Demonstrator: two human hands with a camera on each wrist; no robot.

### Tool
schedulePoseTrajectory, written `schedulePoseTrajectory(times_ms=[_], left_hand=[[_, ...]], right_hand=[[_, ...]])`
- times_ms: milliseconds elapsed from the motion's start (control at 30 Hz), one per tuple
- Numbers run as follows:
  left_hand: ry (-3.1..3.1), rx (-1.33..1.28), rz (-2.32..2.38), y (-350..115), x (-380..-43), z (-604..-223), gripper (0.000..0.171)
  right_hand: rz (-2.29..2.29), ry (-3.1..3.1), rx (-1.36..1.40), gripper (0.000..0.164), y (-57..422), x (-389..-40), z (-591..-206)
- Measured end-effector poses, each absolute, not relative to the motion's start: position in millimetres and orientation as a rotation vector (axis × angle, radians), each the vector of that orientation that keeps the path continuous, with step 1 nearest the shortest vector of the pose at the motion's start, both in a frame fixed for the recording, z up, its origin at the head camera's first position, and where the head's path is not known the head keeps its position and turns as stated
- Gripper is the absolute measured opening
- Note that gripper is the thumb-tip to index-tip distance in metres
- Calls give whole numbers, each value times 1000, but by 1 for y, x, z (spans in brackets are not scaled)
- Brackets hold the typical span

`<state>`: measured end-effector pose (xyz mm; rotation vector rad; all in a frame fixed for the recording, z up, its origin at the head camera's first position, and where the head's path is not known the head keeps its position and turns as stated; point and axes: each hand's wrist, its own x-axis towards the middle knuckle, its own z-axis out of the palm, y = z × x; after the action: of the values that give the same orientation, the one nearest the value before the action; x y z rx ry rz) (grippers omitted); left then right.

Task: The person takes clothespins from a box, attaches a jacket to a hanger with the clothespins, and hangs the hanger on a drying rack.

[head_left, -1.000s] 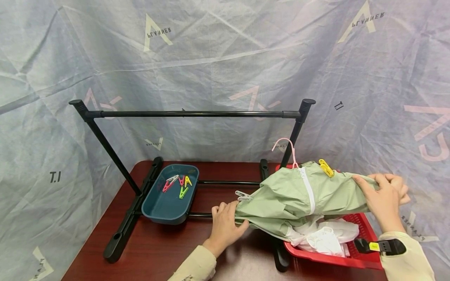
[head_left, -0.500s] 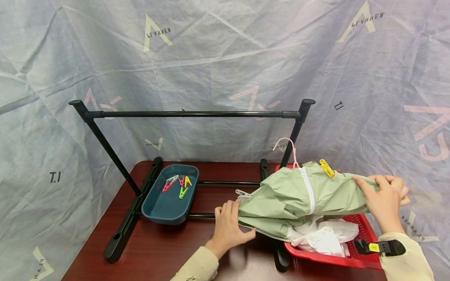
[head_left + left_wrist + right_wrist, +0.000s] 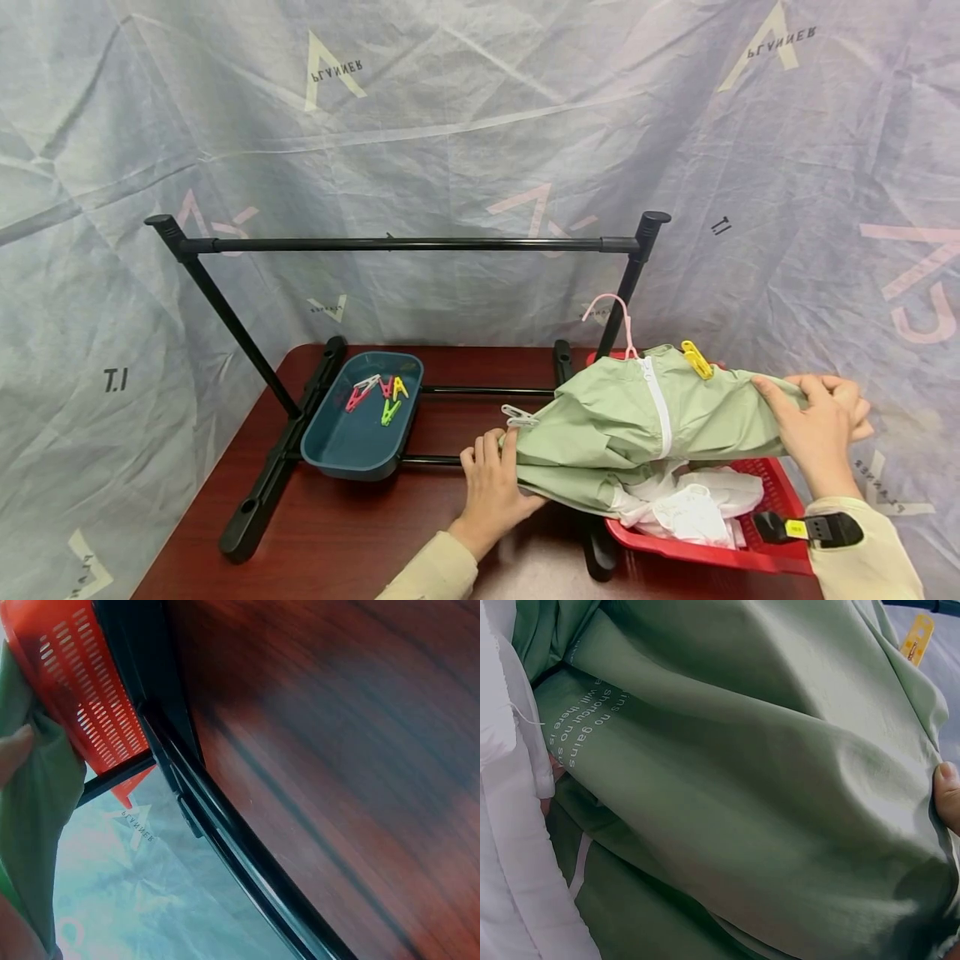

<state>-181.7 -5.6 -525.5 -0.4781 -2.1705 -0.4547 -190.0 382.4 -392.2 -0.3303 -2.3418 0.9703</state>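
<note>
A light green zip-up jacket (image 3: 600, 425) hangs on a pink hanger (image 3: 627, 321), spread over the red basket. Its white zipper (image 3: 658, 408) runs down the front. At its left end my left hand (image 3: 491, 492) holds the edge; the left wrist view shows green cloth between thumb and fingers. My right hand (image 3: 823, 421) pinches the right end, thumb on top and fingers hidden behind. A yellow clothespin (image 3: 697, 360) sits on the right shoulder, and a white clothespin (image 3: 519, 417) at the left. In the right wrist view, white lettering (image 3: 600, 712) shows on the green cloth.
The red basket (image 3: 787, 508) holds white clothes (image 3: 697, 508). A black rack with a crossbar (image 3: 420, 244) spans the dark red table (image 3: 352, 533). A blue tray (image 3: 345, 450) with several small clothespins (image 3: 390, 400) stands at the rack's left.
The left hand has shifted slightly right along the jacket's left end, its fingers regrasping the cloth. The right hand and the hanger stay nearly where they were.
</note>
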Motion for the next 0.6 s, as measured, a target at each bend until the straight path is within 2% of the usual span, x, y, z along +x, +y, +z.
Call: schedulePoseTrajectory(times_ms=[300, 600], left_hand=[[-2168, -433, -436, -1, -186, -529, 101], [-2172, -416, -430, 0, -187, -528, 105]], right_hand=[[970, -2345, -325, 45, 382, -188, -393], [976, -2341, -331, 43, 381, -188, -393]])
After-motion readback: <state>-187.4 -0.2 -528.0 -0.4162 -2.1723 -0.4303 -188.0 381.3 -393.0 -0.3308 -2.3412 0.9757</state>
